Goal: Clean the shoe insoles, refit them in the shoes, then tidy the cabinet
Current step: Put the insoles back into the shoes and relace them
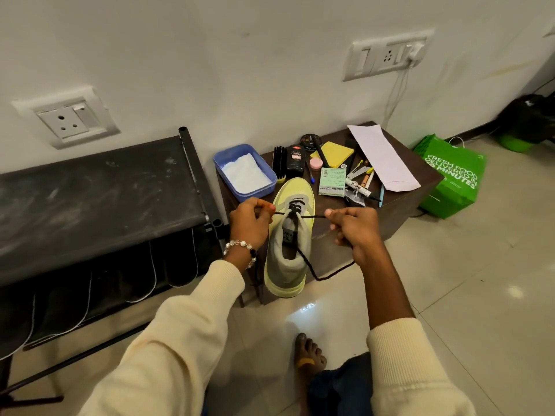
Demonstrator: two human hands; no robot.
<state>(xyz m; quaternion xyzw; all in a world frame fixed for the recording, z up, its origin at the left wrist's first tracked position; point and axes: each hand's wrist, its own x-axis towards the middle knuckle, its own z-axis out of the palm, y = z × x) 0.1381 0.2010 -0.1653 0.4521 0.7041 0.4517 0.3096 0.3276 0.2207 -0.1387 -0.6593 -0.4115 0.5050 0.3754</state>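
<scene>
A yellow-green shoe [289,244] with a grey collar lies on the front of the low brown cabinet [399,202], heel towards me and hanging over the edge. Its black lace [318,217] is stretched sideways across the top eyelets. My left hand [250,222] pinches the left lace end beside the shoe. My right hand [354,228] grips the right lace end, whose slack loops down past the shoe's collar. Whether an insole lies inside the shoe is hidden.
A blue tub [244,172] of white powder, a black brush [279,163], a polish bottle [295,162], yellow sticky notes [336,151], pens and a white envelope [383,157] crowd the cabinet. A black shoe rack [90,199] stands left, a green bag [450,175] right.
</scene>
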